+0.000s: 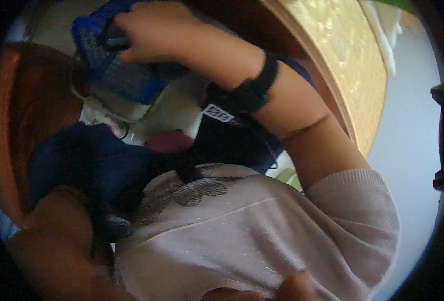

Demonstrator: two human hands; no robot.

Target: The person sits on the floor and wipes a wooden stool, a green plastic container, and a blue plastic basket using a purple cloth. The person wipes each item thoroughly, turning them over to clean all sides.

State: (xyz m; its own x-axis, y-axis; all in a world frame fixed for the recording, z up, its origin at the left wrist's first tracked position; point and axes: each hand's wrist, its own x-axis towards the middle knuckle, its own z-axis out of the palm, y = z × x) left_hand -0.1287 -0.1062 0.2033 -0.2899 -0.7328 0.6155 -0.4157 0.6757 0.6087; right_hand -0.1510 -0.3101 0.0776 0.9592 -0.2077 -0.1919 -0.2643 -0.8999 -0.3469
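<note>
My right hand (158, 34) is at the upper left, its fingers curled around a small dark object (116, 37), blurred and partly covered. Just behind it lies a blue mesh-textured item (90, 39), and a second blue mesh part (130, 84) shows below the hand; I cannot tell whether they belong together. A black strap with a device (254, 90) circles my right forearm. At the lower left my left forearm (60, 218) reaches down beside dark blue trousers (90, 158), with a dark device (118, 227) near it. My left hand itself is hidden from sight.
A brown wooden panel (37, 86) stands at the left. On the right curves a tabletop with a yellow patterned surface (335, 49), a white cloth (387, 41) at its edge. Lower down are a maroon object (169, 141) and a label with a printed code (218, 113).
</note>
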